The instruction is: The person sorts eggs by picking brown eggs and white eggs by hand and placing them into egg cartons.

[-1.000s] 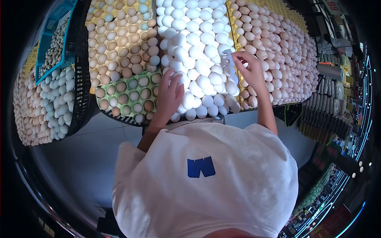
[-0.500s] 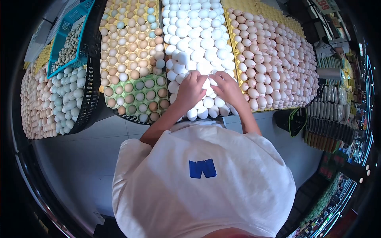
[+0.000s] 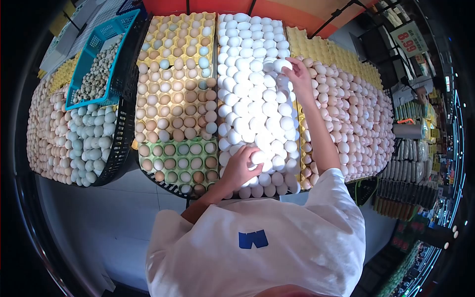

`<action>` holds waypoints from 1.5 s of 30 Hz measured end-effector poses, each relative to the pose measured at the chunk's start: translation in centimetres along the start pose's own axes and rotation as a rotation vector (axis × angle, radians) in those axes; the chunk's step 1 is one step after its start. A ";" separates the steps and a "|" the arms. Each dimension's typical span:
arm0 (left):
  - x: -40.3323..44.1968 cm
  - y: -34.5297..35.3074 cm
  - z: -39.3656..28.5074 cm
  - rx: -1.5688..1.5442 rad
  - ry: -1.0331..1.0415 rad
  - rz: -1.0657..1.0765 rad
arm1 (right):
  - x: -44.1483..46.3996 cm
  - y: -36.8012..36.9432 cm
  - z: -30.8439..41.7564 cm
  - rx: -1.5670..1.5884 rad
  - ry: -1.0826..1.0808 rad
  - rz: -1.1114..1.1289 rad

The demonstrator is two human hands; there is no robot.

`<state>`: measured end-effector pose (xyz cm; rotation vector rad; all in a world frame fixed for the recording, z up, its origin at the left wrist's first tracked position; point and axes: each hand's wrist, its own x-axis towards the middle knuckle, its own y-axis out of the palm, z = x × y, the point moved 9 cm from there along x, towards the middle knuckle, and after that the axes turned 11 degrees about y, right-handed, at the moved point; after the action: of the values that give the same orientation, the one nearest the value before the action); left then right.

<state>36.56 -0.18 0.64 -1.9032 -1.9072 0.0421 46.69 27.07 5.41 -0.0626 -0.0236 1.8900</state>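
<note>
White eggs (image 3: 242,104) lie packed in rows down the brightly lit middle section. My left hand (image 3: 241,168) is near the front of this section, its fingers and thumb closed round a white egg (image 3: 258,157). Farther back, at the right border of the white rows, my right hand (image 3: 300,78) grips another white egg (image 3: 282,65) between thumb and fingers. That egg is just above the neighbouring eggs; whether it touches them I cannot tell.
Brown and bluish eggs sit in yellow trays (image 3: 173,119) and a green tray (image 3: 163,163) at left. Pinkish eggs (image 3: 351,119) are stacked at right. Farther left, a turquoise basket (image 3: 88,62) holds speckled small eggs. A price sign (image 3: 408,39) stands at the back right.
My hands were together over the front white eggs and are now apart. The right hand has moved far back with an egg; the left stays near the front. The view takes in more of the back.
</note>
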 end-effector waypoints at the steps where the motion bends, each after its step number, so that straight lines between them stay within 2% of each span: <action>1: -0.2 0.1 1.0 -0.139 -0.104 0.001 | 3.5 0.3 -0.2 -0.033 -0.018 -0.015; 6: -0.2 -0.1 1.9 -0.301 -0.117 -0.008 | 18.9 2.4 -2.2 -0.055 -0.049 -0.084; 8: -0.2 -0.2 2.1 -0.308 -0.118 0.024 | 22.9 2.6 -2.0 -0.291 -0.171 -0.230; 11: -0.5 0.0 2.9 -0.347 -0.165 0.074 | 26.9 3.6 -2.8 -0.432 -0.222 -0.279; 12: -0.4 -0.2 2.7 -0.367 -0.186 0.087 | 27.1 3.9 -2.7 -0.435 -0.221 -0.277; 14: -0.7 0.1 3.0 -0.402 -0.227 0.145 | 27.4 4.9 -2.5 -0.701 -0.185 -0.308; 17: -0.2 -0.3 2.2 -0.377 -0.119 0.110 | 28.8 5.3 -4.0 -0.707 -0.207 -0.264; 27: -0.4 -0.1 2.6 -0.504 -0.205 0.141 | 23.9 4.1 -2.3 -0.606 -0.279 -0.306; 29: -0.8 0.0 3.2 -0.738 -0.303 0.082 | 20.1 5.9 -1.1 -0.546 -0.294 -0.159; 30: -0.6 -0.4 3.3 -0.740 -0.300 0.082 | 17.3 7.5 -0.1 -0.522 -0.296 -0.041; 32: 0.0 -2.2 3.8 -0.961 -0.342 -0.075 | 10.1 10.8 1.8 -0.503 -0.226 0.195; 33: 0.6 -2.6 3.8 -0.964 -0.344 -0.074 | 5.8 12.8 3.6 -0.515 -0.269 0.343; 34: 1.4 -4.0 4.2 -0.972 -0.330 -0.202 | 1.9 14.6 4.3 -0.595 -0.249 0.584; 35: 2.0 -5.4 4.8 -0.976 -0.315 -0.330 | -1.6 15.7 4.5 -0.554 -0.381 0.729; 36: 2.5 -5.7 5.3 -0.977 -0.317 -0.324 | -4.8 16.7 5.2 -0.723 -0.378 0.885; 38: 3.5 -7.5 6.1 -0.805 -0.245 -0.385 | -8.2 17.0 5.6 -0.772 -0.451 0.937; 40: 4.7 -7.7 6.1 -0.811 -0.225 -0.395 | -9.2 16.8 5.7 -0.793 -0.454 0.923; 43: 7.0 -8.3 5.1 -0.777 -0.165 -0.420 | -8.8 16.1 6.8 -0.833 -0.528 0.806; 45: 8.0 -7.9 4.6 -0.892 -0.138 -0.423 | -6.6 15.3 6.4 -0.730 -0.382 0.801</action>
<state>27.92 8.36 1.32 -1.9357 -2.6563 -0.9740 33.93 16.12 11.31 -0.2328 -1.0889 2.5619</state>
